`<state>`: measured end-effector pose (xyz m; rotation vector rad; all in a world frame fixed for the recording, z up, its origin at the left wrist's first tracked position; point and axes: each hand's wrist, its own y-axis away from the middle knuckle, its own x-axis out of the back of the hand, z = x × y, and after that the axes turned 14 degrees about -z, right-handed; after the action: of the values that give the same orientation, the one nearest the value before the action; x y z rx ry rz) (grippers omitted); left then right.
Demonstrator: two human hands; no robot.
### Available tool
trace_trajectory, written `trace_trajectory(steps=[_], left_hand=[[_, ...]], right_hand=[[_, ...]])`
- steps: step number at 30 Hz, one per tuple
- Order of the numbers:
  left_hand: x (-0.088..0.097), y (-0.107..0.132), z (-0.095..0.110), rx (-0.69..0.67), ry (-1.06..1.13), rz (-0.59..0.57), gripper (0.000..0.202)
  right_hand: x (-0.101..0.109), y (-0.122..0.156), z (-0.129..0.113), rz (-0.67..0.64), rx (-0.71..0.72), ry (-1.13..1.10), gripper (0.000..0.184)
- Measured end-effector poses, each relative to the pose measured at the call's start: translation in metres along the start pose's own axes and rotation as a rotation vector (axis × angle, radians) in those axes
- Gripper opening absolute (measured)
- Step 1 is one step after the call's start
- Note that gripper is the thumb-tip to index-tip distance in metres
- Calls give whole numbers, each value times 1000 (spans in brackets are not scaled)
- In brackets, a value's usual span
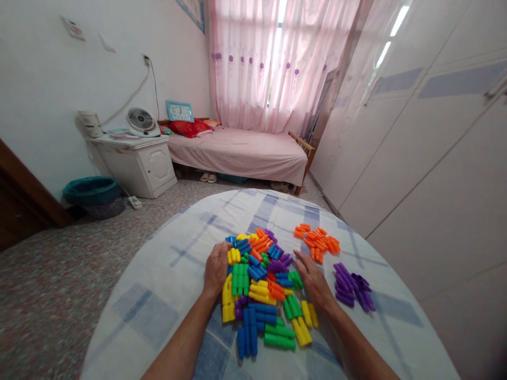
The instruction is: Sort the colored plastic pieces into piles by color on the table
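Observation:
A mixed pile of plastic peg blocks [261, 285] in blue, green, yellow, orange and purple lies on a round table with a checked cloth [158, 295]. My left hand [216, 269] rests at the pile's left edge, fingers curled against yellow blocks. At the pile's right edge my right hand [315, 279] lies with fingers stretched flat, touching the blocks. A separate heap of orange blocks [317, 241] sits beyond the right hand. A heap of purple blocks [352, 287] lies just right of it.
Beyond the table are a bed with a pink cover [241, 153], a white cabinet [137, 163] bearing a small fan [141, 121], and a teal basin [92, 191] on the floor. White wardrobe doors [428, 158] run along the right.

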<state>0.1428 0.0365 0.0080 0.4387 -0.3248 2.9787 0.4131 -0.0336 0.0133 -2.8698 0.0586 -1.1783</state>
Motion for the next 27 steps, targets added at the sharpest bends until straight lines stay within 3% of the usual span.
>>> trace_trajectory(steps=[4,9,12,16,22,24,27], left_hand=[[-5,3,8,-3,-104,-33,40],[-26,-1,8,-27,-191,-3,33],[-39,-7,8,-73,-185,-58,32],[-48,-17,12,-99,-154,-162,35],[-29,-29,17,-115,-120,-355,32],[-17,-26,18,-94,-116,-373,34],[4,-5,14,-58,-127,-328,39]], right_hand=[[-22,18,-9,-9,-8,24,51],[-30,7,-34,34,68,-232,49],[-33,5,-52,17,116,-356,43],[-41,13,-82,-41,238,-251,35],[-35,42,-114,-188,430,-4,51],[-27,59,-104,-175,425,80,58],[-16,89,-62,-101,354,196,74]])
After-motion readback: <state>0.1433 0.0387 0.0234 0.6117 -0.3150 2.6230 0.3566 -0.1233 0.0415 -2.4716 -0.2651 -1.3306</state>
